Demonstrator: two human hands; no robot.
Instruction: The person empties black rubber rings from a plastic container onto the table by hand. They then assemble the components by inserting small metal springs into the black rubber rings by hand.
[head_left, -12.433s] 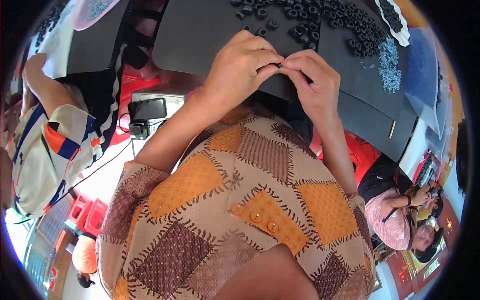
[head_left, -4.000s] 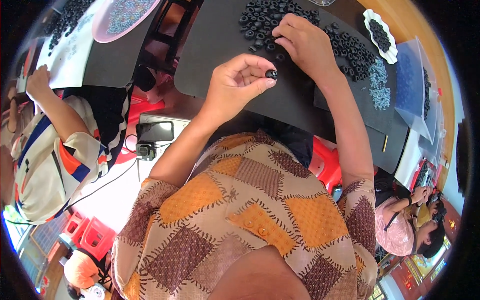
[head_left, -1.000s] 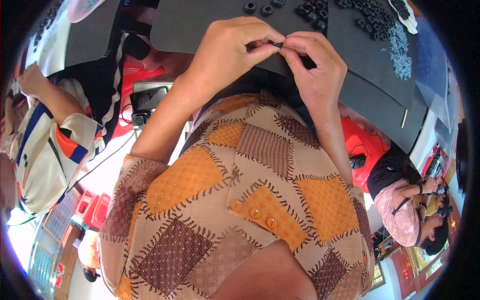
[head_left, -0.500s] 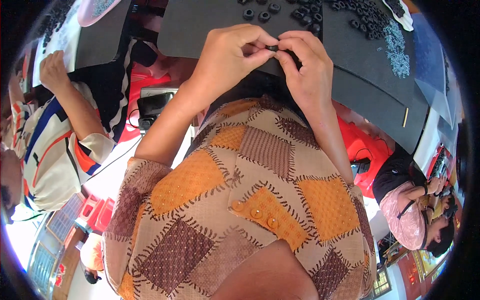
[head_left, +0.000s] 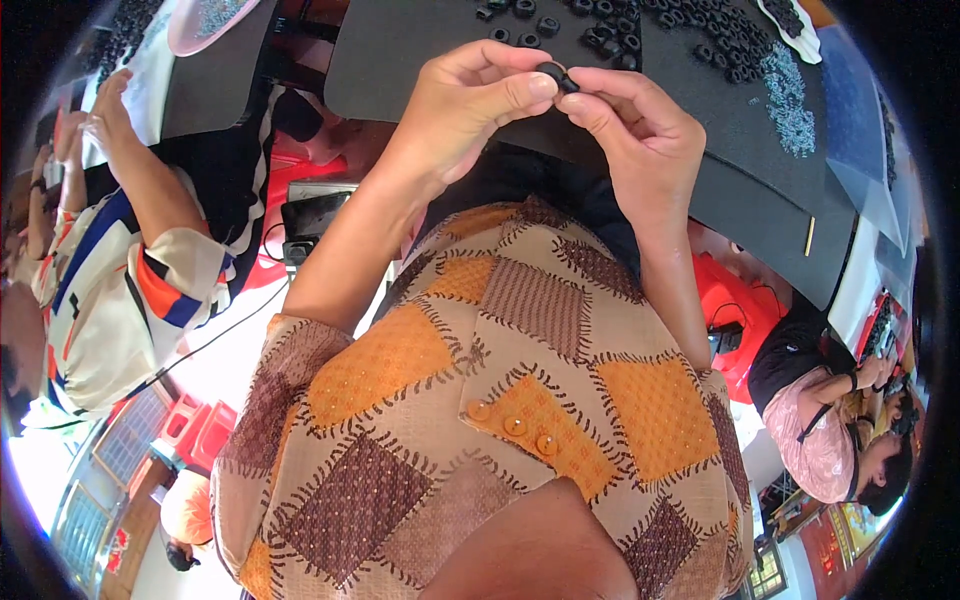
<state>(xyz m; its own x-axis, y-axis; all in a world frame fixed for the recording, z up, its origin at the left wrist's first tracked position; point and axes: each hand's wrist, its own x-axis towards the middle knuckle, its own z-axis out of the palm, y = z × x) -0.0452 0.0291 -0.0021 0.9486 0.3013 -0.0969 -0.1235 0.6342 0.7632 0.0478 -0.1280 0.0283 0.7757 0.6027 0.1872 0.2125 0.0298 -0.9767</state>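
Note:
Between my two hands, over the near edge of the dark table mat (head_left: 400,60), is a small black ring-shaped piece (head_left: 552,72). My left hand (head_left: 478,100) pinches it between thumb and forefinger. On its right side a second small dark part (head_left: 570,86) shows at the fingertips of my right hand (head_left: 645,120), which is also closed in a pinch; whether the two parts are joined I cannot tell. Several loose black rings (head_left: 548,26) lie on the mat just beyond my hands.
A larger heap of black rings (head_left: 735,60) lies at the far right, beside a pile of small clear bluish pieces (head_left: 788,105). A thin stick (head_left: 810,236) rests near the mat's right edge. A pink tray (head_left: 195,45) stands far left. Co-workers sit on both sides.
My hands have risen slightly and the right hand has shifted right, its wrist turning outward. The black piece now shows more of its round face. The left co-worker's hand has opened.

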